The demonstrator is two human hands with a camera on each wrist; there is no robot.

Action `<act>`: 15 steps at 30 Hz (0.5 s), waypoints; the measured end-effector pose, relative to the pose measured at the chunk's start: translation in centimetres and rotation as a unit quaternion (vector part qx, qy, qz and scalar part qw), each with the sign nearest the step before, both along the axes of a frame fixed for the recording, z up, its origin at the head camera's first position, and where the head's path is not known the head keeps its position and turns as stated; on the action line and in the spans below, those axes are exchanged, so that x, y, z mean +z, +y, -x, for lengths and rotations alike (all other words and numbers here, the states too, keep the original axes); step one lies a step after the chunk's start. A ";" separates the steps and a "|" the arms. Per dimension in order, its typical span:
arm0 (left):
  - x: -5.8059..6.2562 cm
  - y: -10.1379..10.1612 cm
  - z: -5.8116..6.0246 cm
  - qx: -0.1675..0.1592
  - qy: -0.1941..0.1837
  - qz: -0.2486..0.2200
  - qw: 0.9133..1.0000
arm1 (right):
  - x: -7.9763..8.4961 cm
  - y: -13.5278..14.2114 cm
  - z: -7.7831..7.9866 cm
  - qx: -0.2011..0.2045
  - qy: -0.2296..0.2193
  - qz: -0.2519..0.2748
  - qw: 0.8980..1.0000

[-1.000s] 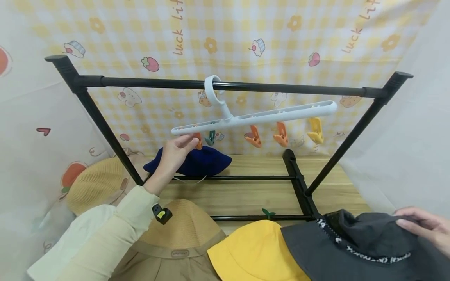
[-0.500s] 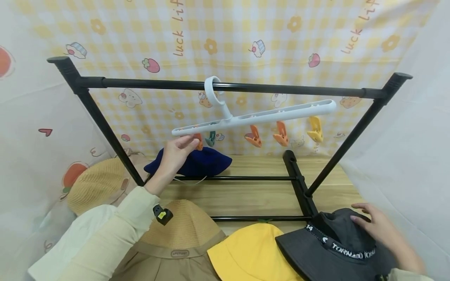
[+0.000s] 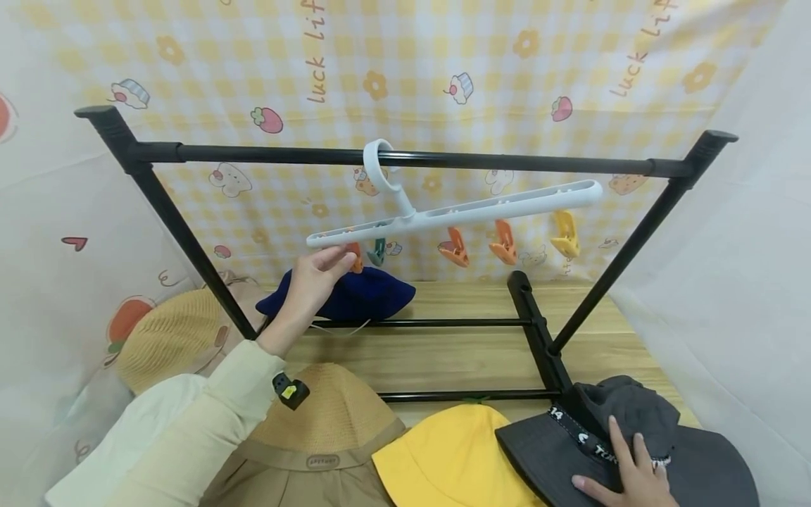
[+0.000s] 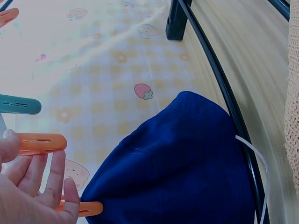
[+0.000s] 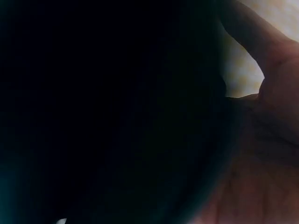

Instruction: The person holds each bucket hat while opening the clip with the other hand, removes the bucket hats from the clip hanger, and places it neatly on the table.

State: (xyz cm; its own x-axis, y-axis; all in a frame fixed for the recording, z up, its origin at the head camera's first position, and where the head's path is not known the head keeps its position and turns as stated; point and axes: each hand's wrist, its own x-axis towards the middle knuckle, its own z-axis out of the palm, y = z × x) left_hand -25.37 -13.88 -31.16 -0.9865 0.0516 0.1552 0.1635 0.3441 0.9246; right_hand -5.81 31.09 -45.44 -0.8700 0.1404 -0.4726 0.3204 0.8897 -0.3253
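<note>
In the head view my left hand (image 3: 312, 283) is raised under the left end of a light-blue hanger (image 3: 507, 204). Its thumb and fingertips pinch an orange clip (image 4: 44, 143), as the left wrist view shows. Lower in that view, a second orange clip (image 4: 91, 208) grips the edge of a navy bucket hat (image 4: 177, 158). At the front right, my right hand (image 3: 640, 482) lies with spread fingers over a dark grey hat (image 3: 538, 451) with a lettered band. The right wrist view is mostly dark, filled by the hat.
The hanger hooks over a black rack's top bar (image 3: 507, 160). Green (image 3: 378, 252) and yellow (image 3: 566, 234) clips hang from it among orange ones. A yellow hat (image 3: 453, 454), tan sun hat (image 3: 323, 412), white hat (image 3: 146, 422) and straw hat (image 3: 171, 338) lie around the front and left.
My right hand has come in from the right edge, drawing the dark grey hat leftward, and now lies across its front. My left hand keeps its place at the orange clip.
</note>
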 end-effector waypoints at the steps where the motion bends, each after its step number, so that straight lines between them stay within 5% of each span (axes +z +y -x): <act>1: 0.0 0.0 0.0 0.001 0.001 0.001 1.000 | -0.8 0.0 0.1 -0.002 -0.006 0.003 1.000; 7: 0.1 -0.3 -0.1 0.004 0.007 0.003 1.000 | -3.1 1.3 1.2 0.037 -0.003 0.019 0.999; 15: -0.1 -0.6 -0.3 0.005 -0.002 -0.002 1.000 | -2.5 2.3 2.6 0.073 -0.011 0.068 0.995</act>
State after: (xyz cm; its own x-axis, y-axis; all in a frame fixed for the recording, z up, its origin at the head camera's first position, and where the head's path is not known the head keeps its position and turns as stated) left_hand -25.08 -14.47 -31.23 -0.9876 0.0410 0.1518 0.1566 0.3425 0.9264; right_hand -8.44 33.34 -47.89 -0.8652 -0.0537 -0.4985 0.1988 0.8760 -0.4394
